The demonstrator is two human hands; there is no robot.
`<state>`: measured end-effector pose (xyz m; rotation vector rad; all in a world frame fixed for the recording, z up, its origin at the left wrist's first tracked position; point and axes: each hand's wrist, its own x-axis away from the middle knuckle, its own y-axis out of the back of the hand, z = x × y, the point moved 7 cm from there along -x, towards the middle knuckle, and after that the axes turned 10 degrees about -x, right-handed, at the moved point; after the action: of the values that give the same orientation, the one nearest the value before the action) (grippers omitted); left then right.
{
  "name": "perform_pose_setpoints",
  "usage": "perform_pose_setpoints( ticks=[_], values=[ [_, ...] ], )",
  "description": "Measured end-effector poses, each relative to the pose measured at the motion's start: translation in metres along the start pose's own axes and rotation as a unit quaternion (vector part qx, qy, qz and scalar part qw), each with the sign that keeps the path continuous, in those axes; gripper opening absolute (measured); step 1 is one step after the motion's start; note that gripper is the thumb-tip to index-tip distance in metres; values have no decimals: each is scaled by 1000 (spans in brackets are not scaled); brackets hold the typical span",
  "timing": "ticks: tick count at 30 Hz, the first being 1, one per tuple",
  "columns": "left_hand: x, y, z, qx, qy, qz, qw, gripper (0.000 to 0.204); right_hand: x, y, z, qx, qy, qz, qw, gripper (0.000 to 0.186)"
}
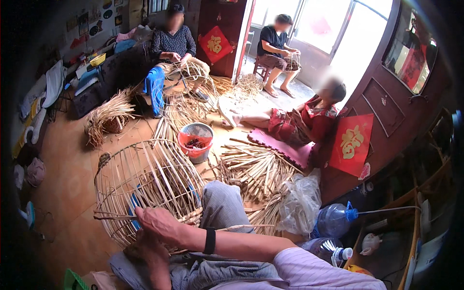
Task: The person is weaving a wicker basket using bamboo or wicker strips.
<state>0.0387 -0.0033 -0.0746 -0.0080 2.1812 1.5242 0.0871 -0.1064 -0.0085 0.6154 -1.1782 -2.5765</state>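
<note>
A large open-ribbed wicker basket [140, 166] lies on its side before my knees, its long pale ribs spread apart. My right hand [162, 225], with a black band on the wrist, is closed on a thin wicker strip [113, 218] at the basket's near side. Just below it, my left hand [147, 251] is closed against the basket's near edge; its fingertips are mostly hidden. Another length of wicker strip [241, 226] runs rightward above my right forearm, over my grey striped trouser leg [222, 205]. Something blue shows through the ribs.
A grey bucket [197, 157] with a red liner stands beyond the basket. Piles of cut strips [261, 166] cover the floor to its right, near a plastic bag [300, 203] and large water bottles [333, 220]. Three other people sit farther off, one on a pink mat [280, 147].
</note>
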Motion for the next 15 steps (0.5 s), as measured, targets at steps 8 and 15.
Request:
perform_pose_setpoints(
  ticks=[8,15],
  values=[
    [4,19,-28,-59,-12,68,996,25,47,-8,6,-113,41,-89,989,45],
    [29,-3,-14,-99,-43,56,993,30,38,-12,-2,-104,5,21,994,33]
  ],
)
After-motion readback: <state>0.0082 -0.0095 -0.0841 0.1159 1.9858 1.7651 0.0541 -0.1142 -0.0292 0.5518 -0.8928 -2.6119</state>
